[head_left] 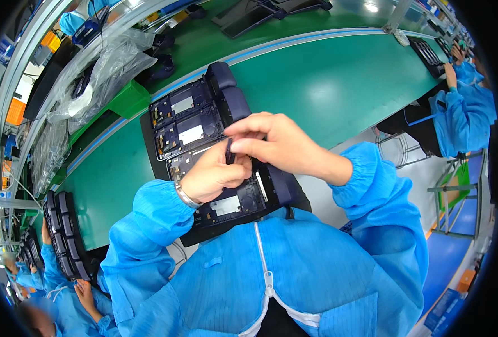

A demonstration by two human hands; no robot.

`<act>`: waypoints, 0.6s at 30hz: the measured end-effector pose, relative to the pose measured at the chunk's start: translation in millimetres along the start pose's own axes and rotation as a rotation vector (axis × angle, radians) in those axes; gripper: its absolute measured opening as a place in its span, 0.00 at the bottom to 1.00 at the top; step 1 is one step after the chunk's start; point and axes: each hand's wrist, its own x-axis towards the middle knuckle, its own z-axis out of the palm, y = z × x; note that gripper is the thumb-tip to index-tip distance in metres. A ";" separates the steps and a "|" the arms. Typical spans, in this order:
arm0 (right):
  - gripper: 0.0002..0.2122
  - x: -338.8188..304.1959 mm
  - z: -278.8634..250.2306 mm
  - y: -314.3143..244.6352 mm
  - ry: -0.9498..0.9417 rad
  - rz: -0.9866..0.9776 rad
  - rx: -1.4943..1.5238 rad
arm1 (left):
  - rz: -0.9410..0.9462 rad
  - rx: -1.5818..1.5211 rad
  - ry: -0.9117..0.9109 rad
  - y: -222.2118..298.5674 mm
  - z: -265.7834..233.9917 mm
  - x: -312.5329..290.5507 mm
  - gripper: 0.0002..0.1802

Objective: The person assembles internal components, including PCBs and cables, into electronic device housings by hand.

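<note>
My left hand [215,173] is closed round a small dark part [229,151] that sticks up from between its thumb and fingers. From the right, my right hand [282,143] reaches across, its thumb and fingers closed at the top of the same part. The part's exact kind is too small to make out. Both hands hover over several open dark plastic device housings [195,115] with silvery plates and circuit boards inside, laid in rows on a black tray [188,238]. My hands hide the middle housings. Rounded dark blocks [233,101] stand along the housings' right side.
A green workbench [327,73] runs under the tray. Clear plastic bags [111,73] and a green bin [130,100] lie at left. Co-workers in blue sit at far right [462,106] and lower left [72,303], beside dark trays. A metal-framed stool [457,191] stands at right.
</note>
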 end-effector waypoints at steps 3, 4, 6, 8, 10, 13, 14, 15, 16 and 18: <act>0.08 1.2 3.8 1.6 0.013 0.002 0.045 | -0.016 0.050 -0.103 -0.9 4.7 4.5 0.14; 0.07 -0.3 -2.9 -0.7 -0.015 0.106 0.171 | -0.012 0.048 -0.104 0.9 6.8 4.9 0.14; 0.05 0.2 -9.2 8.8 0.048 0.105 0.346 | -0.047 -0.063 -0.012 5.4 11.4 3.5 0.18; 0.05 -0.4 -17.9 13.9 0.111 0.121 0.348 | -0.069 -0.064 -0.004 3.5 7.1 0.4 0.19; 0.06 -2.9 -24.2 17.4 0.204 0.165 0.381 | -0.052 -0.010 0.029 -3.5 -1.2 -5.5 0.19; 0.06 -5.6 -28.6 21.1 0.258 0.134 0.445 | -0.027 -0.256 0.223 -3.5 -5.0 -12.4 0.20; 0.06 -7.4 -27.1 21.1 0.256 0.136 0.445 | -0.048 -0.321 0.223 -1.3 -2.5 -13.3 0.21; 0.06 -9.9 -25.1 21.1 0.255 0.069 0.405 | -0.048 -0.323 0.224 -2.9 -0.9 -13.1 0.21; 0.06 -11.2 -24.5 20.3 0.253 0.000 0.361 | -0.057 -0.296 0.213 -4.1 0.8 -11.1 0.20; 0.06 -18.0 -20.6 17.3 0.244 -0.074 0.303 | -0.067 -0.258 0.188 -7.5 2.0 -9.4 0.16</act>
